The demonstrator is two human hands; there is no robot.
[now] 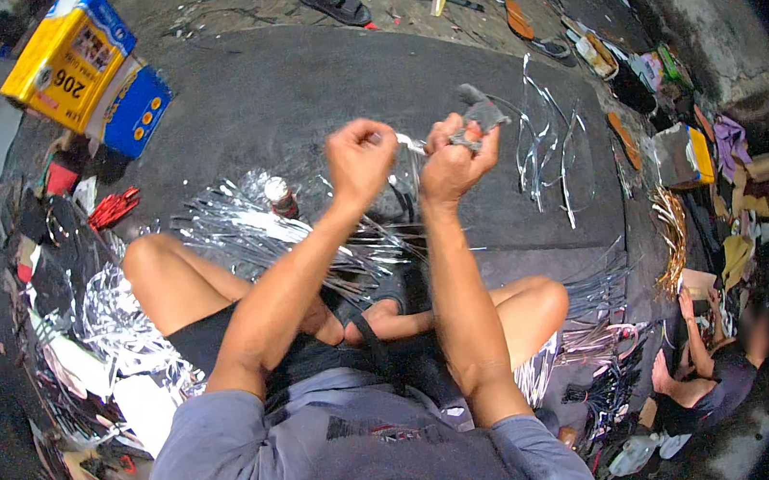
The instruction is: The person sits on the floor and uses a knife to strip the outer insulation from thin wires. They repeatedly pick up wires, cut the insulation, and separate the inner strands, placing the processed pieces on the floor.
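Both hands are raised in front of me over a dark mat. My left hand (359,164) is curled closed in a pinch at one end of a short shiny white strip (410,143). The strip runs across to my right hand (453,171), whose fingers are closed around a crumpled grey cloth (482,111). How the strip meets the cloth is hidden by the fingers. Below my left hand a heap of silver strips (238,235) fans out on the mat. A small dark jar with a white top (279,196) stands among them.
Loose silver strips (560,154) lie on the mat to the right. A yellow and blue box (76,72) stands far left, near a red bundle (114,208). A black sandal (335,7) lies at the back. Another person (714,381) sits at the lower right beside golden strips (670,236).
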